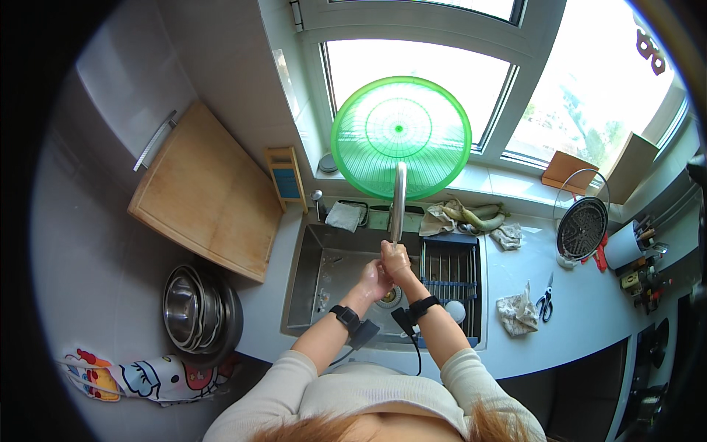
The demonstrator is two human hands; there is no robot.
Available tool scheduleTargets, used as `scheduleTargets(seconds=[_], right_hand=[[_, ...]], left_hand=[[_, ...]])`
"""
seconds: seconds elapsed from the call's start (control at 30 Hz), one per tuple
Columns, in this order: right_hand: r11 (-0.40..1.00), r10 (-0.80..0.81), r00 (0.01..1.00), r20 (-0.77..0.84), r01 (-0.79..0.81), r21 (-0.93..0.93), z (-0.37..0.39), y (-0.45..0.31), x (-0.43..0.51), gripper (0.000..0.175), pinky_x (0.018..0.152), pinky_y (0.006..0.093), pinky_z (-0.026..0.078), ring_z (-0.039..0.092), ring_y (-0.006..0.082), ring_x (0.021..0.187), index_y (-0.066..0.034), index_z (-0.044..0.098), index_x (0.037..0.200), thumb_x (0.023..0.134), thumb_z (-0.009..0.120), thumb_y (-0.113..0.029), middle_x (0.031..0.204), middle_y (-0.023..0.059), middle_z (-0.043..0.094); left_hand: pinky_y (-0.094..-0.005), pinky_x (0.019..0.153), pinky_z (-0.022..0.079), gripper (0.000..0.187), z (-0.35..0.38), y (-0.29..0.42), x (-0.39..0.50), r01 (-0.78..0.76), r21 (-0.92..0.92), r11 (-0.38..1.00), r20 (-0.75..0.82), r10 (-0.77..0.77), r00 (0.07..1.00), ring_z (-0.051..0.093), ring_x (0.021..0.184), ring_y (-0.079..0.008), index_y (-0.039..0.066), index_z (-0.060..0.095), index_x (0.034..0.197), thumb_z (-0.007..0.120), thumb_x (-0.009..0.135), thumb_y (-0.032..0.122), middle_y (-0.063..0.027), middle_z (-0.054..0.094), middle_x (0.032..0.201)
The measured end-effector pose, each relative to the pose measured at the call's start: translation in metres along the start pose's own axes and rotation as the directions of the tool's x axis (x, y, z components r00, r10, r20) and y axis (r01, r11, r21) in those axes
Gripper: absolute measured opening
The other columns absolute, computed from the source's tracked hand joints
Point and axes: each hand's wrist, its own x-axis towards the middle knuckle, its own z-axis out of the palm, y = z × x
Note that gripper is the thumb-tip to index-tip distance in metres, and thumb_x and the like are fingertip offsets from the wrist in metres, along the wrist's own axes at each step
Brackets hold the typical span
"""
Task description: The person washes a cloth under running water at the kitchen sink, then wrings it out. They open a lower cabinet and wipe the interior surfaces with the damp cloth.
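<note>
Both my hands are together under the chrome faucet (400, 199), over the stainless steel sink (342, 265). My right hand (395, 258) is uppermost, just below the spout, and its skin looks wet. My left hand (374, 280) presses against it from the lower left, with its fingers partly hidden. I can make out no object between the hands. The drain strainer (391, 297) shows just below them. A roll-up drying rack (448, 271) spans the right side of the sink, with a white round item (455, 311) on it.
Behind the faucet leans a green plastic colander (399, 128). White radishes (480, 218) lie behind the rack. Scissors (545, 301) and a crumpled cloth (518, 312) are on the right counter (580, 326). A wooden cutting board (210, 193) and metal bowls (190, 309) are at left.
</note>
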Motion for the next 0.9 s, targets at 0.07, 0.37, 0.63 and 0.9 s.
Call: scheduleTargets(seconds=[0.07,0.37,0.63,0.9], right_hand=[[0.997,-0.051,0.998,-0.034,0.049,-0.059,0.002,0.002,0.003,0.042,0.054,0.0422,0.047,0.060,0.0316,0.055,0.0031,0.060,0.068,0.091,0.051,-0.031,0.061,0.0194,0.059],[0.980,-0.114,0.966,0.230,0.072,0.184,-0.005,-0.008,0.011,0.033,0.053,0.0314,0.043,0.052,0.0161,0.056,0.0006,0.060,0.075,0.091,0.056,-0.028,0.063,0.0065,0.056],[0.902,0.246,0.921,0.303,-0.332,0.276,0.009,-0.002,0.035,0.027,0.056,0.0328,0.048,0.055,0.0185,0.059,-0.0036,0.060,0.078,0.088,0.062,-0.029,0.067,0.0065,0.056],[0.492,0.477,0.785,0.396,-0.611,0.620,0.009,0.016,0.050,0.015,0.044,0.0345,0.048,0.058,0.0220,0.054,-0.0059,0.057,0.088,0.090,0.056,-0.020,0.067,0.0089,0.057]], left_hand=[[-0.0373,0.070,0.044,0.029,-0.001,0.000,0.001,0.003,0.006,1.000,-0.010,-0.003,1.000,0.058,0.077,-0.0205,0.014,0.059,0.092,0.036,0.094,0.032,-0.0025,0.062,0.082],[-0.0392,0.079,0.049,0.032,-0.022,0.009,0.013,0.061,-0.123,0.990,0.242,-0.030,0.970,0.061,0.090,-0.0208,0.012,0.058,0.105,0.037,0.097,0.036,-0.0054,0.063,0.098],[-0.0495,0.090,0.049,0.032,0.002,0.018,-0.005,-0.033,-0.040,0.999,-0.027,0.032,0.999,0.061,0.102,-0.0284,0.011,0.057,0.110,0.033,0.097,0.028,-0.0092,0.064,0.105],[-0.0483,0.087,0.049,0.036,-0.007,0.022,0.020,-0.043,-0.076,0.996,-0.013,0.042,0.999,0.062,0.096,-0.0273,0.010,0.061,0.100,0.029,0.096,0.027,-0.0104,0.066,0.101]])
